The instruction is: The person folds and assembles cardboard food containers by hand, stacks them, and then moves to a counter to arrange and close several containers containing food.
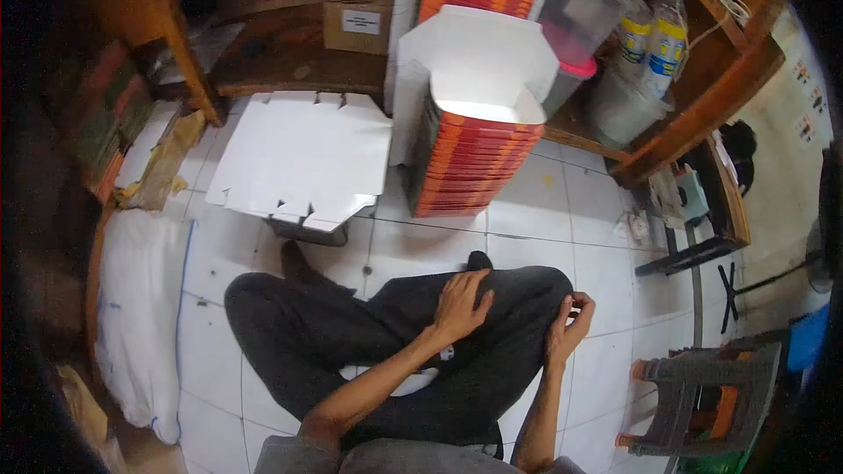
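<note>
so the left hand (461,305) is lying on the dark trousers (386,307), fingers loosely spread; right hand (569,329) is curled at the right knee, can't tell if it's pinching any cloth; ahead, the stack of red boxes (479,162) stands on the tiled floor (606,298), just right of the notched white card (303,154)

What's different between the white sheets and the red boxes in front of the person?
The white sheets lie flat, while the red boxes are formed and stacked upright. The white sheets show a plain face with notched edges; the red boxes show red-orange sides. The top of the red boxes has a raised white flap; the white sheets have none standing. Both show white surfaces.
</note>
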A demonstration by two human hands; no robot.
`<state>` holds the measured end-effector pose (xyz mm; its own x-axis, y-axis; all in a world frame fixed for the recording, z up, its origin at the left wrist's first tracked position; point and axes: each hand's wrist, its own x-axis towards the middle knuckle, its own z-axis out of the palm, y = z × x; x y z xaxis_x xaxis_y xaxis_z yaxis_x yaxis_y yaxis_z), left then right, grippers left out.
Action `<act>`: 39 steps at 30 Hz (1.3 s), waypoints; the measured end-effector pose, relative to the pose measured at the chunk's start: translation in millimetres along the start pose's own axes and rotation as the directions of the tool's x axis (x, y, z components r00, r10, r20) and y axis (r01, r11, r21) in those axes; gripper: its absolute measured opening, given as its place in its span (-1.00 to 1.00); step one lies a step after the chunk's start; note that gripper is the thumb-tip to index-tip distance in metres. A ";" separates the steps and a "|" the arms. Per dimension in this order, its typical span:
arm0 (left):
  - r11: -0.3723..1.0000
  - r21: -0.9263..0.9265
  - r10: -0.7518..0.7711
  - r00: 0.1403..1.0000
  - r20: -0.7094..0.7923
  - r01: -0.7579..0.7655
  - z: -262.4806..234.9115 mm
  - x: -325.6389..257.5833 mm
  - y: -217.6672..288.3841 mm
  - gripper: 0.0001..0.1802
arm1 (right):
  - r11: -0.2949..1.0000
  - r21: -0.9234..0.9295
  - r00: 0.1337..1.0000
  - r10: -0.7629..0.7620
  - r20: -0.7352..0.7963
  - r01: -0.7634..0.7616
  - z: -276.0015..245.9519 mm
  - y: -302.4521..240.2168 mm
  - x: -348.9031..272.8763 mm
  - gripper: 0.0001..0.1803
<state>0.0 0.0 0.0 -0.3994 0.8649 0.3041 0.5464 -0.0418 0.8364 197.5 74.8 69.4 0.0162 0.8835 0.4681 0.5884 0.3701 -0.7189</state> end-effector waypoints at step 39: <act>1.000 -0.017 0.010 0.999 -0.049 -0.011 -4.0 -7.7 -1.3 -0.56 | 0.967 -0.248 0.991 -0.031 0.128 0.062 -7.5 -7.9 -14.8 -0.63</act>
<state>-0.5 -8.6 -1.6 -0.4295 0.8386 0.3350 0.5382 -0.0601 0.8407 198.7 56.7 72.0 -0.1056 0.9010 0.4209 0.7704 0.3417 -0.5382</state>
